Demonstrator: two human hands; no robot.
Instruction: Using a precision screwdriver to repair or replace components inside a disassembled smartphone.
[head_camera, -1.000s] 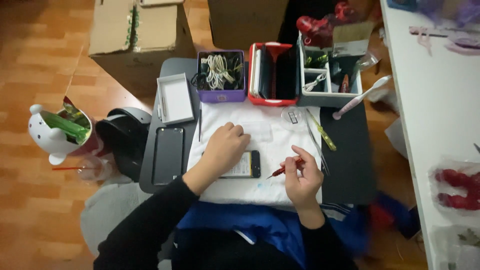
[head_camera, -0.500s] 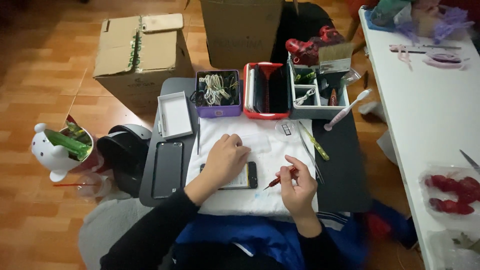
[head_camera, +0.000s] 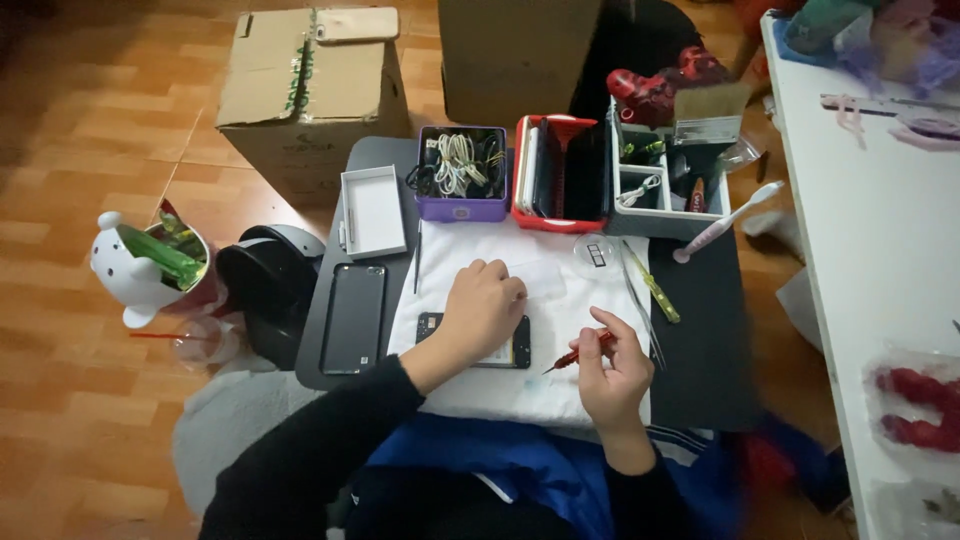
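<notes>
My left hand (head_camera: 482, 310) lies flat on a dark phone (head_camera: 518, 352) that rests on a white cloth (head_camera: 560, 290) spread over a small dark table (head_camera: 700, 340). My right hand (head_camera: 615, 378) grips a thin red screwdriver (head_camera: 580, 352), whose tip points down-left toward the phone's right end. A small clear round dish (head_camera: 596, 254) and tweezers with a yellow-green tool (head_camera: 655, 292) lie on the cloth beyond my right hand.
A black phone panel (head_camera: 353, 318) and an open white box (head_camera: 372, 210) sit left. At the table's back stand a purple tub of cables (head_camera: 462, 172), a red tray (head_camera: 560, 180) and a white organiser (head_camera: 670, 175). Cardboard boxes (head_camera: 310, 80), a bear-shaped pot (head_camera: 150, 268), a white desk (head_camera: 870, 220).
The view has drifted, so the table sits lower and more centred in the picture. My left hand stays on the phone; my right hand holds the screwdriver slightly further right.
</notes>
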